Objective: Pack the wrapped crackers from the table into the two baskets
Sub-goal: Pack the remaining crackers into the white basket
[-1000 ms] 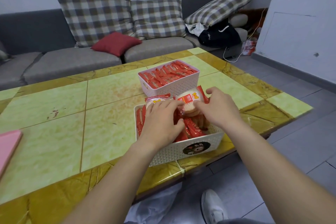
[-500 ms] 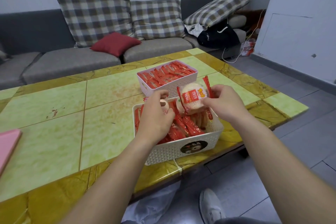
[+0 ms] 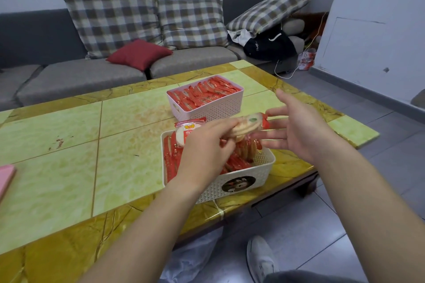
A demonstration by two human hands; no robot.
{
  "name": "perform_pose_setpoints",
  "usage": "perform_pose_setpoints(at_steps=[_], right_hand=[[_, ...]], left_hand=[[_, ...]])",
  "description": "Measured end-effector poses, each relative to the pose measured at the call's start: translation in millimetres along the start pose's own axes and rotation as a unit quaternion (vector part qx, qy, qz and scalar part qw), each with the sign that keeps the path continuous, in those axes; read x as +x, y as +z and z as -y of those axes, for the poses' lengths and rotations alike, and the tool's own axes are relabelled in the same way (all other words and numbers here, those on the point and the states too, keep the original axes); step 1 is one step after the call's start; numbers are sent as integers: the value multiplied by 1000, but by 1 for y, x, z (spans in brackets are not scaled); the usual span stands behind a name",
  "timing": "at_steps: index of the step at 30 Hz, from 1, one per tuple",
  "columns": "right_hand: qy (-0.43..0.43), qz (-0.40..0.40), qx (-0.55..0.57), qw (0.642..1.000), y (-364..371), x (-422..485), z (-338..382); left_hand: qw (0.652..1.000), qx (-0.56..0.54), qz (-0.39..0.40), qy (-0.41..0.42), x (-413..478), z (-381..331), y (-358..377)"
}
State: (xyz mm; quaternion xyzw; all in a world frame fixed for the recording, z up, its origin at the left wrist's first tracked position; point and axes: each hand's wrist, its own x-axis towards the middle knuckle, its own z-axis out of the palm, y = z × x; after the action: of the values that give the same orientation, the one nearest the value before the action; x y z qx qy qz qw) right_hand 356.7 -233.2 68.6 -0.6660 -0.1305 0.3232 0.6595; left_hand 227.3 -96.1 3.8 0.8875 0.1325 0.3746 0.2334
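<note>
A white basket (image 3: 259, 181) stands at the table's near edge, packed with red wrapped crackers (image 3: 236, 163) set on edge. Behind it a pink basket (image 3: 213, 111) is full of the same crackers (image 3: 202, 94). My left hand (image 3: 204, 151) hovers over the white basket and pinches a wrapped cracker (image 3: 247, 124) in its fingertips. A second wrapped cracker (image 3: 185, 134) sits under its thumb side. My right hand (image 3: 296, 131) is spread open just right of the pinched cracker, fingertips near its red end.
The tiled yellow table (image 3: 115, 156) ends close behind the white basket on the near and right sides. A pink flat object (image 3: 5, 179) lies at the left edge. A grey sofa (image 3: 80, 76) with cushions stands beyond. A white shoe (image 3: 262, 259) and a plastic bag (image 3: 190, 257) are on the floor.
The cracker my right hand held has passed into my left fingertips. My right hand has let go, opened and drawn to the right. Both hands have risen above the white basket.
</note>
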Motion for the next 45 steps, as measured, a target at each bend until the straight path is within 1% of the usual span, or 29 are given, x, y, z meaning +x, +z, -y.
perform_pose_setpoints(at_steps=[1, 3, 4, 6, 7, 9, 11, 13, 15, 17, 19, 20, 21, 22, 23, 25, 26, 28, 30, 33, 35, 36, 37, 39, 41, 42, 43, 44, 45], right_hand=[[-22, 4, -20, 1000, -1, -1, 0], [-85, -27, -134, 987, -3, -2, -2], [-111, -54, -202, 972, -6, 0, -3], [-157, -82, -297, 938, -11, 1, -3], [-170, -81, -323, 927, -13, 1, -4], [-180, -54, -342, 921, -14, 3, -7], [-182, -23, -374, 909, -10, 5, -14], [-189, -11, -421, 887, -2, 7, -22], [-195, 19, -461, 866, 9, 6, -32], [-189, 58, -520, 831, 20, 8, -43], [-166, 92, -597, 780, 26, 16, -52], [-146, 107, -618, 765, 28, 19, -53], [-127, 119, -626, 761, 29, 20, -52], [-117, 119, -624, 763, 28, 21, -50], [-117, 104, -621, 768, 27, 22, -47], [-136, 42, -612, 778, 24, 22, -41], [-147, 10, -599, 787, 22, 21, -38], [-158, -8, -538, 828, 22, 20, -35], [-163, 11, -460, 873, 25, 20, -37], [-170, 12, -369, 914, 30, 20, -38], [-146, 13, -266, 953, 35, 16, -34], [-111, 28, -195, 974, 38, 15, -30], [-65, 52, -120, 989, 40, 13, -26], [1, 91, -8, 996, 42, 10, -19], [-6, 97, 25, 995, 38, 10, -17], [-28, 86, 12, 996, 34, 11, -17], [-46, 73, -1, 996, 30, 11, -17], [-56, 66, -6, 996, 25, 13, -18], [-59, 69, -2, 996, 20, 13, -18]], left_hand=[[999, -18, 31, -1, -1, -1, 2], [993, -54, 100, -20, -2, -6, 2], [990, -50, 126, -27, -2, -6, 0], [987, 6, 160, -13, -2, -5, -3], [983, 32, 182, -2, -3, -4, -5], [970, 76, 230, 24, -4, -1, -6], [961, 116, 249, 39, -4, 4, -6], [960, 124, 249, 20, -2, 9, -8], [963, 113, 246, -2, -1, 11, -10], [969, 94, 228, -28, 0, 11, -12], [982, 106, 150, -46, 4, 13, -14], [985, 130, 103, -52, 7, 18, -16], [982, 161, 77, -62, 9, 24, -17], [974, 193, 87, -85, 10, 31, -17], [962, 214, 124, -113, 10, 38, -18], [944, 226, 190, -149, 7, 48, -17], [943, 222, 194, -151, 6, 49, -16], [955, 213, 150, -140, 5, 49, -15], [964, 210, 94, -132, 5, 44, -18], [973, 206, -4, -107, 3, 36, -24], [984, 140, -73, -82, 3, 31, -30], [990, 88, -88, -60, 4, 28, -33], [995, 38, -84, -36, 5, 24, -34], [999, -32, -30, 9, 3, 13, -33], [997, -69, 32, 27, 0, 2, -30], [996, -73, 37, 28, -1, -2, -29], [997, -71, 14, 30, 0, -4, -30], [997, -70, -27, 23, 1, -5, -31], [995, -73, -68, -1, 2, -4, -33]])
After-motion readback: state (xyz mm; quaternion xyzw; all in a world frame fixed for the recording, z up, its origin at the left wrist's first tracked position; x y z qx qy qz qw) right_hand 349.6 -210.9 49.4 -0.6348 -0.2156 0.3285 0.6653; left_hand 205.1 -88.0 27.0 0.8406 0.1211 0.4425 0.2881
